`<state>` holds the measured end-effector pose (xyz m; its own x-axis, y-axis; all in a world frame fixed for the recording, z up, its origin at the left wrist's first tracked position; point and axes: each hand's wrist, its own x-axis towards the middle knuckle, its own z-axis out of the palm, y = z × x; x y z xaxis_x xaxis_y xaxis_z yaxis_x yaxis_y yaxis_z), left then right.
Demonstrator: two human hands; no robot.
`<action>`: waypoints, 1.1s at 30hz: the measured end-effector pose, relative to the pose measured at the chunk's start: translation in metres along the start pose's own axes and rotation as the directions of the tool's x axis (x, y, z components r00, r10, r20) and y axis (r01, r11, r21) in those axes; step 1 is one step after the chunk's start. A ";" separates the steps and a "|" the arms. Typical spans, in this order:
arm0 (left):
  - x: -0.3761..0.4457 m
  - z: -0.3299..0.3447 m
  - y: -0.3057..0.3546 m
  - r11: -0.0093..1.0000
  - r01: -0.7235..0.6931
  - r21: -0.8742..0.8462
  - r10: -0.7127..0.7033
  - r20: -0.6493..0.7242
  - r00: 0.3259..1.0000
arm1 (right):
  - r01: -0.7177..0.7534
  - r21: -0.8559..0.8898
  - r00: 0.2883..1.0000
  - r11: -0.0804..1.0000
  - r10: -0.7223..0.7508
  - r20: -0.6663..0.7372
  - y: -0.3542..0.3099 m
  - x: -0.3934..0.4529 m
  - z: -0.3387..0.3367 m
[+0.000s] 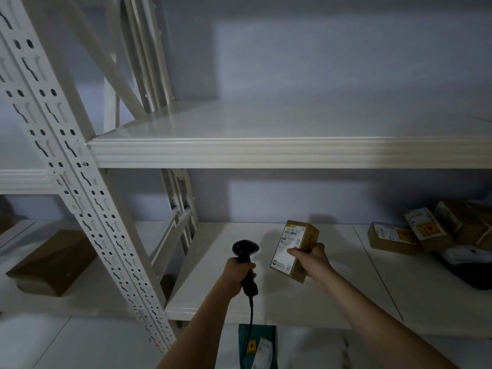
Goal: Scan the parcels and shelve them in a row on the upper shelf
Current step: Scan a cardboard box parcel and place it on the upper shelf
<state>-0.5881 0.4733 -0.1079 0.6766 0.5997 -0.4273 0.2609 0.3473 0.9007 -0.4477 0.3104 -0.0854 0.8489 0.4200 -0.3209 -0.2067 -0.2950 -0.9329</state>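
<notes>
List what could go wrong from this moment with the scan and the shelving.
1. The right hand grips the parcel, its thumb lying on the label; a covered code may not read.
2. The scanner in the left hand trails a cable that might snag when reaching to the upper shelf.

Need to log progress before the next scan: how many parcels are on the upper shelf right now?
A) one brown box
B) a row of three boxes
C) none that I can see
C: the visible part of the white metal upper shelf carries no parcel; the labelled brown cardboard box is in the right hand, beside the black handheld scanner.
</notes>
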 end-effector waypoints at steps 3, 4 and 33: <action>0.016 0.005 -0.019 0.999 0.025 0.029 -0.021 -0.110 0.994 | -0.038 -0.005 0.999 0.999 0.038 0.007 0.010 0.008 -0.009; 0.021 0.007 -0.025 0.998 0.037 0.050 -0.029 -0.146 0.989 | -0.054 -0.003 0.998 0.999 0.054 0.010 0.014 0.011 -0.013; 0.011 0.050 0.019 0.890 -0.116 0.441 0.259 -0.280 0.924 | -0.049 0.178 0.998 0.983 0.044 0.033 -0.011 -0.001 -0.015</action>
<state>-0.5411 0.4507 -0.0913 0.5002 0.8462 -0.1837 0.4578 -0.0783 0.8856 -0.4386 0.3001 -0.0723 0.8226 0.4345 -0.3669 -0.3318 -0.1574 -0.9301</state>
